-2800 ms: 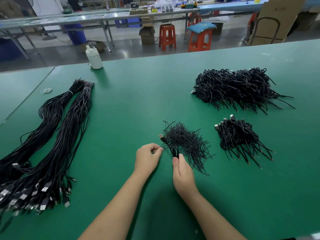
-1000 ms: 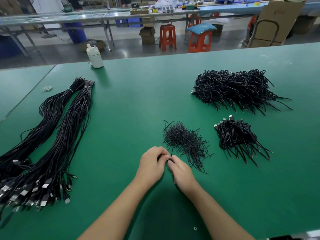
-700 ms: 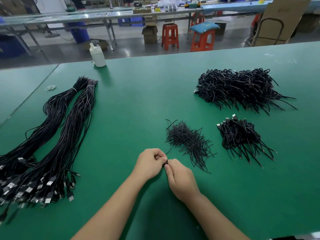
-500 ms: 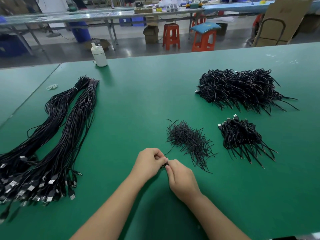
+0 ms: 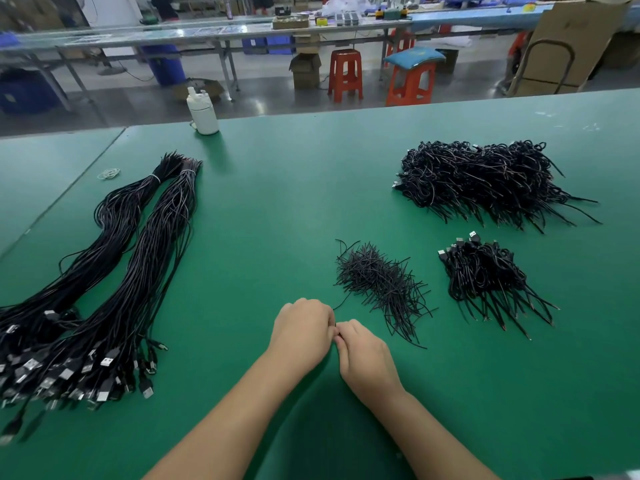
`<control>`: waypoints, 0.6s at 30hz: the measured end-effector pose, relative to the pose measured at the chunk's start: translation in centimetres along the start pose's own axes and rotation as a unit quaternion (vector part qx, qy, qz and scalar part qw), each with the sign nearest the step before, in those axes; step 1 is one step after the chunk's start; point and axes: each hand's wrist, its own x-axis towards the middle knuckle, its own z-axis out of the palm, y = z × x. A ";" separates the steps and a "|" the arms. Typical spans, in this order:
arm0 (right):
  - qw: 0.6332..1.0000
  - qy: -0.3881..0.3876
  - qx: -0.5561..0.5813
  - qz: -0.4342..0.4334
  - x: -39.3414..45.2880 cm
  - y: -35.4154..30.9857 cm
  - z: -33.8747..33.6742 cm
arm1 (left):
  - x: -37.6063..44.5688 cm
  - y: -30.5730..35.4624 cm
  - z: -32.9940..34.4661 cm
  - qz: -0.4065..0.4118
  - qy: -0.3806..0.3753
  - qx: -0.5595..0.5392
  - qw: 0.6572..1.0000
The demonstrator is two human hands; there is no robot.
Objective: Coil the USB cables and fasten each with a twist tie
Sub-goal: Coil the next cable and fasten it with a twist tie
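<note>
Head view: twist tie (image 5: 341, 302) between curled fingers of touching left hand (image 5: 302, 329), right hand (image 5: 364, 355).

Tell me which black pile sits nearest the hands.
The twist-tie pile, thin short strands just beyond the right hand; the two coiled-cable piles lie farther right.

This is a factory assembly floor. Beyond the hands' meeting point stretches a long green-matted workbench (image 5: 311, 188), with bulk bundles of black cables (image 5: 114, 282) off to the left. Farther out stand another long bench (image 5: 214, 32) loaded with parts, orange plastic stools (image 5: 345, 74), cardboard boxes (image 5: 304, 69), blue bins (image 5: 266, 45) and a bare concrete floor (image 5: 263, 98).
</note>
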 end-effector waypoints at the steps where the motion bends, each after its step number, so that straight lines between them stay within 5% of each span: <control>1: 1.000 -0.002 -0.002 0.000 0.0 0.0 0.0 | -0.1 0.1 0.1 0.008 0.000 0.023 1.000; 14: 0.998 0.033 -0.041 -0.022 -0.3 0.1 0.6 | -0.5 0.8 0.7 -0.010 -0.015 0.068 0.998; 18: 0.990 0.106 -0.079 -0.058 -0.3 0.2 0.7 | -0.5 0.6 0.4 0.005 -0.020 0.080 0.997</control>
